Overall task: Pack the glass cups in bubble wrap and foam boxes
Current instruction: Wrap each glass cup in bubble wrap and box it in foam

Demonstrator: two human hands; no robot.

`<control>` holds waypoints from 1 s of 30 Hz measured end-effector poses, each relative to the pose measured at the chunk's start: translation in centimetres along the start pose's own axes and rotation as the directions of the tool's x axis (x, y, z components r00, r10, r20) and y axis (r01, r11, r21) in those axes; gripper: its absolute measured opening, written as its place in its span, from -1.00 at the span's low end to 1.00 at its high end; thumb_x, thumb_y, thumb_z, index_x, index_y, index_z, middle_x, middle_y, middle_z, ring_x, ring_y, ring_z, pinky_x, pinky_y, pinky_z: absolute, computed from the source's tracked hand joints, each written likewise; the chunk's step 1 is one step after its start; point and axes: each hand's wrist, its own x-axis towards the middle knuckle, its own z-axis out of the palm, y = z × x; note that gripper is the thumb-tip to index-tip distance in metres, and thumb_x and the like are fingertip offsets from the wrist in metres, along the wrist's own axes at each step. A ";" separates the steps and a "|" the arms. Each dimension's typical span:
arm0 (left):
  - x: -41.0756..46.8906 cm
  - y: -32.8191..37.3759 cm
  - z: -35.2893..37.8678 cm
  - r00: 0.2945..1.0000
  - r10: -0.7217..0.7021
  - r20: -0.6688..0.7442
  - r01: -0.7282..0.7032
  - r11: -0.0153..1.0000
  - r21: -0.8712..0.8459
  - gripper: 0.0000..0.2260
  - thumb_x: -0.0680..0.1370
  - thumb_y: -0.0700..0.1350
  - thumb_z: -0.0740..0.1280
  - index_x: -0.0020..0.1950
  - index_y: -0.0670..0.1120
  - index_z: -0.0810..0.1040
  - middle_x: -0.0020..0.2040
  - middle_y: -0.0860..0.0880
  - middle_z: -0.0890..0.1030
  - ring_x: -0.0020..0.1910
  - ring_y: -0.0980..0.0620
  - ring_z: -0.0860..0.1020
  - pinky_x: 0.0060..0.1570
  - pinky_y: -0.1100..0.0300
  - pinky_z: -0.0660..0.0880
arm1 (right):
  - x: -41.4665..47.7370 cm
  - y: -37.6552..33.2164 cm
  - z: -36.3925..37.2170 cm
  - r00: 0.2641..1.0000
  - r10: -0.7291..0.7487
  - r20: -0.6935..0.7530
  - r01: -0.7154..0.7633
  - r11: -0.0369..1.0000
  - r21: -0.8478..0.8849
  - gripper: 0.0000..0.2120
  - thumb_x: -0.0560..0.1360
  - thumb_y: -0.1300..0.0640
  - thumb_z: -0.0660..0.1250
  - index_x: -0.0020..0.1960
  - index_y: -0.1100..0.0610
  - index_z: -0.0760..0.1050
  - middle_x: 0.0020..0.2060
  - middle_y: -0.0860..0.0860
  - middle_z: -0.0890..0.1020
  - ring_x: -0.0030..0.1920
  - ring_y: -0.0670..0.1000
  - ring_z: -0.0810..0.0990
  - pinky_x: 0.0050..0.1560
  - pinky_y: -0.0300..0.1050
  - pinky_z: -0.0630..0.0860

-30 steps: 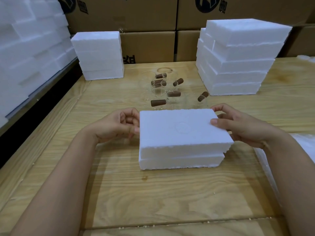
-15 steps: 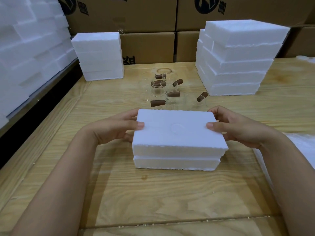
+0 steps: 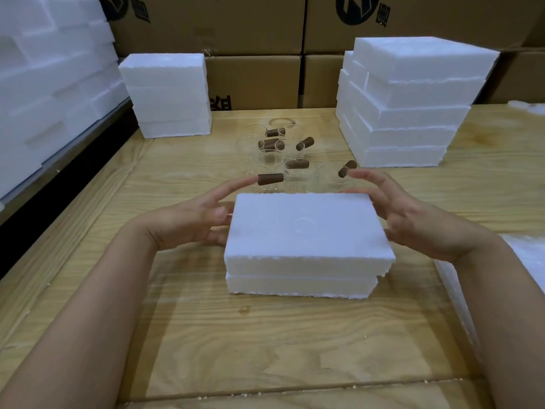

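Flanking the closed foam box [image 3: 306, 231] on the wooden table [image 3: 265, 349], our left hand [image 3: 188, 221] and right hand [image 3: 413, 222] are spread loose with fingers straight, grasping nothing. Whether they touch its sides we cannot tell. Just behind the box stand clear glass cups [image 3: 269, 157] with brown handles. Farther behind it rise a foam-box stack [image 3: 168, 93] to the left and a larger foam-box stack [image 3: 413, 113] to the right, with cardboard cartons [image 3: 253, 81] beyond.

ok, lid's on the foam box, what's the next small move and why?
Probably nudge the foam lid left with the right hand to seat it: its right edge overhangs the foam base, and the left hand is open on the opposite side.
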 end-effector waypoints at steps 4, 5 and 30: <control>-0.6 -0.4 -0.1 0.992 0.031 0.124 -0.038 0.998 0.056 0.20 0.16 0.20 0.63 0.51 0.30 -0.18 0.50 0.05 0.34 0.47 0.01 0.32 0.37 0.07 0.35 | -0.1 0.1 0.2 0.991 0.006 0.136 0.002 0.998 -0.059 -0.27 0.22 -0.13 0.51 0.32 -0.37 0.31 0.23 -0.33 0.44 0.23 -0.21 0.47 0.08 -0.34 0.46; -0.6 -0.5 0.1 0.989 0.020 0.147 -0.034 0.995 0.095 0.23 0.16 0.17 0.64 0.49 0.31 -0.24 0.50 0.11 0.32 0.48 0.05 0.29 0.40 0.10 0.31 | -0.1 0.1 0.3 0.990 0.010 0.138 -0.002 0.998 -0.057 -0.34 0.24 -0.08 0.48 0.29 -0.35 0.36 0.20 -0.34 0.46 0.18 -0.24 0.49 0.02 -0.38 0.46; 1.1 -2.8 2.1 0.954 0.210 -0.215 -0.130 0.934 0.334 -0.08 0.31 -0.33 0.56 0.37 0.31 0.14 0.18 0.35 0.48 0.16 0.24 0.51 0.06 0.41 0.42 | 0.7 2.7 0.2 0.999 0.049 0.019 -0.046 0.986 -0.159 -0.08 0.16 0.11 0.59 0.25 -0.44 0.14 0.13 -0.14 0.34 -0.16 -0.20 0.57 -0.12 -0.23 0.54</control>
